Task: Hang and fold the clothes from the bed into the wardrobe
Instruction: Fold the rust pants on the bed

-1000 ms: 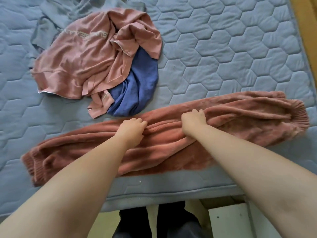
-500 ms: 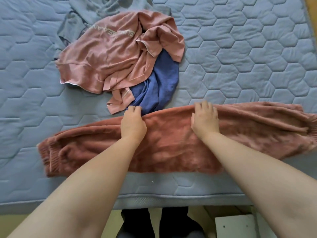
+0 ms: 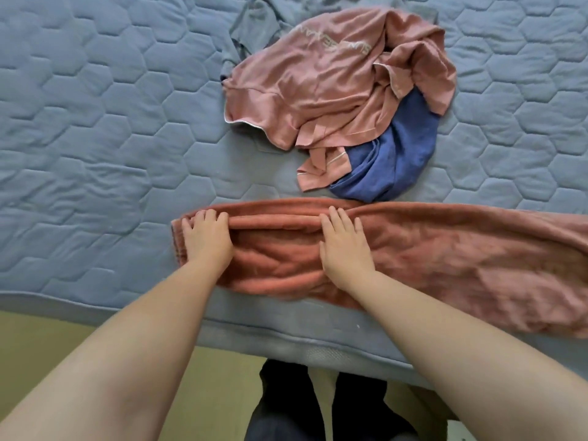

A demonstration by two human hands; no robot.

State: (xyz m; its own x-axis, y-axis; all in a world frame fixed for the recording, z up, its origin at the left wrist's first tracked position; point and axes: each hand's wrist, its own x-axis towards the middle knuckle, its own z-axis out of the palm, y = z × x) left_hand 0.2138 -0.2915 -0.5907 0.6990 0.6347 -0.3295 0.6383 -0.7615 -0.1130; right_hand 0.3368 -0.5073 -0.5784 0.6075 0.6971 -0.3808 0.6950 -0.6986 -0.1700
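Rust-coloured fleece trousers [image 3: 445, 259] lie lengthwise along the near edge of the bed and run out of view at the right. My left hand [image 3: 206, 238] presses flat on their left end, fingers straight. My right hand [image 3: 343, 243] lies flat on the cloth about a hand's width to the right, fingers straight and pointing away from me. Behind the trousers sits a heap: a pink top with pale lettering [image 3: 331, 81], a blue garment [image 3: 391, 163] partly under it, and a grey garment [image 3: 254, 23] at the back.
The bed has a grey-blue quilted cover [image 3: 95, 122] with a hexagon pattern; its near edge [image 3: 286, 338] runs across the lower part of the view. Below it are a yellowish floor [image 3: 47, 345] and my dark trouser legs [image 3: 318, 405].
My view has swung left, so the trousers and heap sit further right. My left hand has slid along the trousers to their left end. Both hands went from bunched fingers to lying flat.
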